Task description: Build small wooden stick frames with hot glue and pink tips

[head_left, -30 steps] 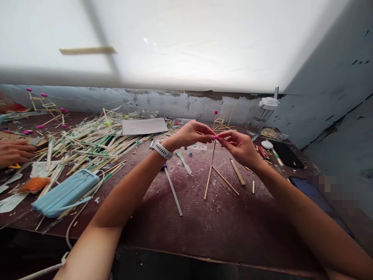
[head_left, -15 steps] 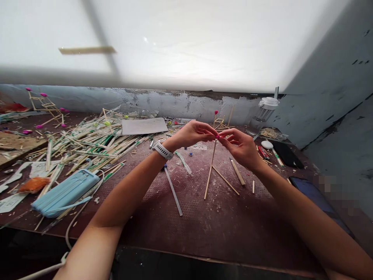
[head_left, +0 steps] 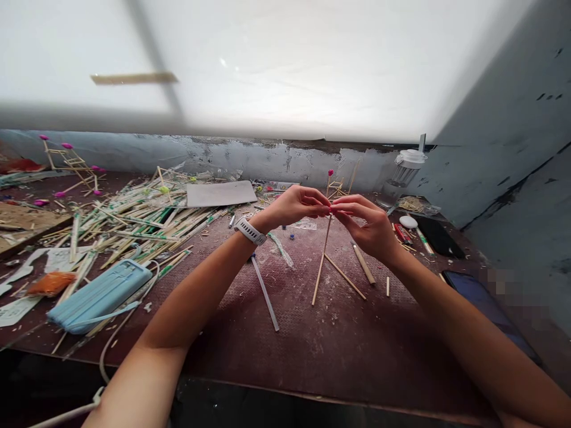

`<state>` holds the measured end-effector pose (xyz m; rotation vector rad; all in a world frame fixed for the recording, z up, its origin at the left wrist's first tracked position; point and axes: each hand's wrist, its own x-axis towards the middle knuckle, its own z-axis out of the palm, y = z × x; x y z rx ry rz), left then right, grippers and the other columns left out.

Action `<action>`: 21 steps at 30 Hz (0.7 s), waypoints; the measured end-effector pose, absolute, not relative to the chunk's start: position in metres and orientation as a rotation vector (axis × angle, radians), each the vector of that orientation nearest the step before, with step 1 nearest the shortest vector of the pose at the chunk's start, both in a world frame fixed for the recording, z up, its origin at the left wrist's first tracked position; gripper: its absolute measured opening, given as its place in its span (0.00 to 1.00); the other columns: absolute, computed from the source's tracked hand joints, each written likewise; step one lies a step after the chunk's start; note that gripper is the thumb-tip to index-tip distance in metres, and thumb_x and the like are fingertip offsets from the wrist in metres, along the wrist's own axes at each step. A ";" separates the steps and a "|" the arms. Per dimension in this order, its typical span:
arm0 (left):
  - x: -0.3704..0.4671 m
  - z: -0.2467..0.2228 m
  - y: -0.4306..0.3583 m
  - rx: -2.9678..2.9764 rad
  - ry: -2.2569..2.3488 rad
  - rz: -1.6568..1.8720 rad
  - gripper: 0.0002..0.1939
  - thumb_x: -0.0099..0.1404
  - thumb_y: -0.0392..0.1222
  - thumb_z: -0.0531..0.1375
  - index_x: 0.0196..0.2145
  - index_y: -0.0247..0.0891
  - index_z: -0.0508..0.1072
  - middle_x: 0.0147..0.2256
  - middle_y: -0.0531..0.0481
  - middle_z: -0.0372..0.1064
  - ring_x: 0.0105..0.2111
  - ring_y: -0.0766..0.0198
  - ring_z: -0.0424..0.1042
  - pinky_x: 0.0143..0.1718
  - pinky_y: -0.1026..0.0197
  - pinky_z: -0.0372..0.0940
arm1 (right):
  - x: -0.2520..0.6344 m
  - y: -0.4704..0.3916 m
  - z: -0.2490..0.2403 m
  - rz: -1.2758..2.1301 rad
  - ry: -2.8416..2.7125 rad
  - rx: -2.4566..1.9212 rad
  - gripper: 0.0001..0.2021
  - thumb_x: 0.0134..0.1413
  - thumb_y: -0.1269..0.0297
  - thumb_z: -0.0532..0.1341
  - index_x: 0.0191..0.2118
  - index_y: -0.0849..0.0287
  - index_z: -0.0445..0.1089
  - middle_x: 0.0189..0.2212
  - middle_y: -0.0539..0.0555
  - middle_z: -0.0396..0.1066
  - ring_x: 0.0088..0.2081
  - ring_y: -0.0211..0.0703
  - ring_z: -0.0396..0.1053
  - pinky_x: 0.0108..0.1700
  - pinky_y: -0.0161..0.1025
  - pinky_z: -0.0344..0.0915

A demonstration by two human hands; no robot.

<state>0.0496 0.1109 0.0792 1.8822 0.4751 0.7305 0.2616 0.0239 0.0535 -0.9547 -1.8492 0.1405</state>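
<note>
Our left hand (head_left: pixel 304 204) and right hand (head_left: pixel 366 224) pinch the pink clay (head_left: pixel 331 208) between their fingertips, above the tabletop (head_left: pixel 294 356) at the stick's (head_left: pixel 326 244) upper end; our fingers mostly hide the clay.

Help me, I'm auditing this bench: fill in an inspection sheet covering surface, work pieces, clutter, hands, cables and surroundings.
Surface: dark red table, dusty, strewn with chips.
Work pieces: pink lump at the fingertips, mostly hidden; thin stick below it.
Clutter: stick pile and blue case at left.
Hands: left hand and right hand both pinch the lump.
Cables: white cable hangs over the front edge.
Surroundings: back wall patchy, paint worn.
</note>
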 end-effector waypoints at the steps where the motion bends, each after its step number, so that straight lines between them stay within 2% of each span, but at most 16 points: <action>1: 0.050 0.079 0.111 1.872 0.473 0.729 0.17 0.61 0.48 0.72 0.42 0.32 0.83 0.37 0.43 0.81 0.38 0.64 0.79 0.41 0.61 0.72 | 0.261 0.024 0.054 0.125 -1.866 -0.946 0.09 0.68 0.55 0.64 0.45 0.46 0.81 0.45 0.56 0.80 0.48 0.51 0.77 0.54 0.56 0.76; 8: 0.048 0.077 0.114 1.875 0.496 0.677 0.19 0.62 0.50 0.72 0.43 0.32 0.82 0.38 0.42 0.81 0.38 0.63 0.80 0.44 0.58 0.75 | 0.263 0.025 0.052 0.082 -1.916 -0.950 0.08 0.69 0.59 0.63 0.47 0.48 0.79 0.45 0.56 0.81 0.47 0.51 0.78 0.53 0.54 0.75; 16: 0.049 0.083 0.107 1.909 0.514 0.829 0.13 0.63 0.45 0.70 0.41 0.32 0.82 0.36 0.43 0.81 0.36 0.64 0.79 0.41 0.60 0.75 | 0.263 0.026 0.048 0.014 -1.936 -0.907 0.07 0.70 0.63 0.62 0.48 0.50 0.77 0.45 0.55 0.81 0.47 0.49 0.78 0.52 0.51 0.75; 21: 0.052 0.091 0.096 2.007 0.482 0.942 0.09 0.62 0.43 0.71 0.37 0.35 0.83 0.33 0.47 0.81 0.33 0.66 0.77 0.36 0.63 0.72 | 0.266 0.029 0.043 -0.015 -1.886 -0.869 0.08 0.68 0.64 0.65 0.51 0.50 0.75 0.43 0.53 0.81 0.43 0.47 0.80 0.47 0.49 0.77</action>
